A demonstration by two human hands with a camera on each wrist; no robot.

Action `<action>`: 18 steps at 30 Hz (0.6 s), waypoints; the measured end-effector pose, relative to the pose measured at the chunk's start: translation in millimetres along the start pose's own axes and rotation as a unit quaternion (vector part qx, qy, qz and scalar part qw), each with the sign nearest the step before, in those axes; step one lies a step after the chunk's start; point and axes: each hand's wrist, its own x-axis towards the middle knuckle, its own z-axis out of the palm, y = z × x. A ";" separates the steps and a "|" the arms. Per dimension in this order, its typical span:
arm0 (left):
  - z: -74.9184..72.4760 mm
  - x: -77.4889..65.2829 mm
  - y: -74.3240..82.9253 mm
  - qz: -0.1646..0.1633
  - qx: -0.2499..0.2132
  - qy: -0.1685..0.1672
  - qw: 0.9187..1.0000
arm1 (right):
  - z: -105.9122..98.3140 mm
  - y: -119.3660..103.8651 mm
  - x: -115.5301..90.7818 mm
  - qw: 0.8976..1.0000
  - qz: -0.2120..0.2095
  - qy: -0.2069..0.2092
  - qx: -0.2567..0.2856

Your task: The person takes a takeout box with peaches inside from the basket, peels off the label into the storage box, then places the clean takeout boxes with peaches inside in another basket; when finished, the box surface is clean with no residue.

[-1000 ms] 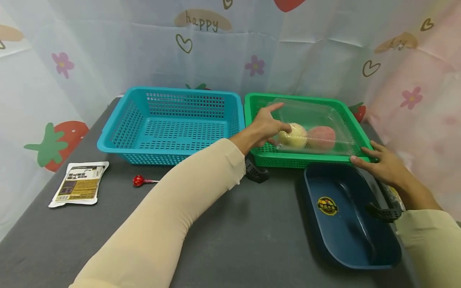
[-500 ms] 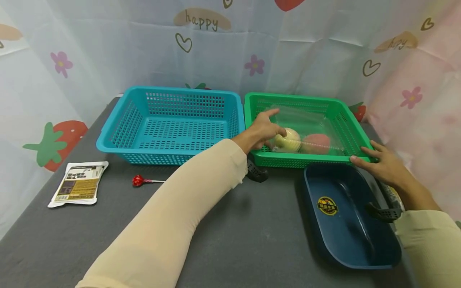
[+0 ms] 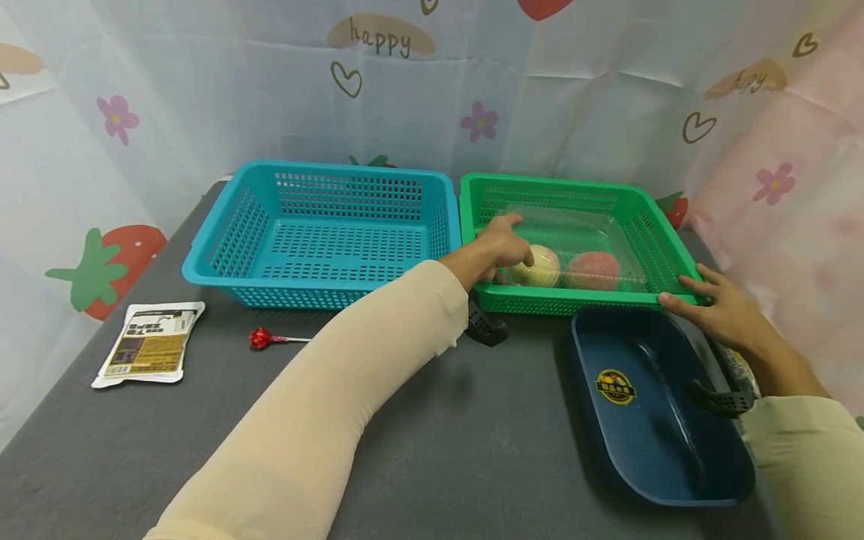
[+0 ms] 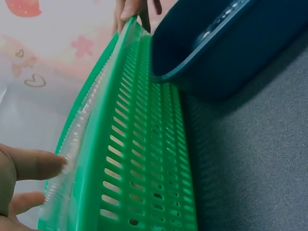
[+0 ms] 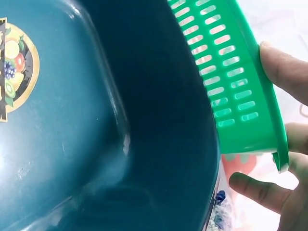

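In the head view, a clear plastic box lies inside the green basket. A pale yellow round fruit-like item and a pinkish-red one show through it; their exact kind is unclear. My left hand is at the box's left end. Its fingers are extended and spread, and in the left wrist view one fingertip touches the clear edge. My right hand rests against the green basket's front right corner, its fingers mostly straight and spread at the rim in the right wrist view.
A blue basket stands left of the green one. A dark blue basin sits in front of my right hand, close to the green basket. A lollipop and a white-and-gold packet lie at left. A patterned curtain hangs behind.
My left hand and the plastic box have shifted left and come lower into the green basket, and the box now lies flatter. My right hand has stayed at the basket's corner.
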 end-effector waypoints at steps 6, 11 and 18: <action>-2.3 -0.5 2.5 -0.009 0.067 -0.025 0.997 | 2.2 1.1 1.1 1.000 0.010 0.001 0.006; -5.1 -8.1 4.8 -0.013 0.104 -0.031 0.994 | 2.1 0.5 0.4 1.000 0.005 0.000 0.005; -20.6 -35.4 7.5 0.042 0.072 -0.070 0.994 | -6.2 -6.9 -3.7 0.999 -0.001 0.032 0.018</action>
